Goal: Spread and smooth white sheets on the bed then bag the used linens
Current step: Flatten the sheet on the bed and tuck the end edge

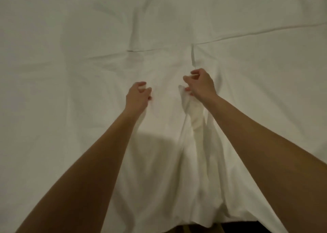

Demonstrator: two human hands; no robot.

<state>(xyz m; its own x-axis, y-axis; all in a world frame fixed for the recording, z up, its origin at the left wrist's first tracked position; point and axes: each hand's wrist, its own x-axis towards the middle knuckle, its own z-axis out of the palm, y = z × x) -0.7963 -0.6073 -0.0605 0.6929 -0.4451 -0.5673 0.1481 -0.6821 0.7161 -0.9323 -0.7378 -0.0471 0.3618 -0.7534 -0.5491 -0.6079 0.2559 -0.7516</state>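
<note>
bed under white sheet (247, 91); both hands, left hand (137, 97), right hand (201, 85), grip it.

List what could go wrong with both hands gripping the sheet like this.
1. The right hand pinches a bunched ridge of the white sheet; pulling may deepen that fold.
2. The left hand has a looser grip, so an uneven tug might skew the sheet.
3. The creases beyond may stay unsmoothed.

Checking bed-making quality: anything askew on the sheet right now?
Yes. The white sheet is bunched into a raised ridge under the right hand, which pinches it. The left hand grips fabric beside it. Creases fan outward; a fold line crosses farther up.
</note>
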